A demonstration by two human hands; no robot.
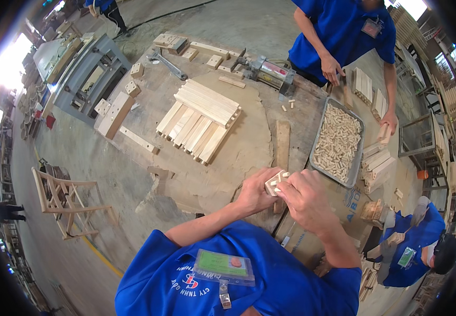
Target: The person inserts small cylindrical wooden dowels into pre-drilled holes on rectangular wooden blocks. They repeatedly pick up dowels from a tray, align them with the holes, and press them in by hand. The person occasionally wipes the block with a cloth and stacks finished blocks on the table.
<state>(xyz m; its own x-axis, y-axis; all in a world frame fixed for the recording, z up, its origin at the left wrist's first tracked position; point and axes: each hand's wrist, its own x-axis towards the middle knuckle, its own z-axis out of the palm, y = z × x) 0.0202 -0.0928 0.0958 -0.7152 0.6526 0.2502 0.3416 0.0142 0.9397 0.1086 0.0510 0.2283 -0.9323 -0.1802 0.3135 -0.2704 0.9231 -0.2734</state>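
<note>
In front of my chest, my left hand [255, 193] is closed around a small bundle of pale wooden slats [271, 187], their ends turned up toward me. Light wooden dowels [286, 174] stick out of those ends. My right hand [308, 199] presses against the same ends, thumb and fingers pinched at a dowel that they partly cover. To the right of my hands lies a metal tray [318, 129] heaped with loose dowels [337, 141]. Further off on the left, slats with dowelled ends are stacked in two layers [199, 120].
A wrench [170, 65], drilled wooden blocks [117, 113] and a pneumatic cylinder [271, 73] sit along the table's far side. A co-worker [338, 37] handles slats at the back right; another person [409, 245] works at the lower right. A wooden chair frame [72, 203] stands left.
</note>
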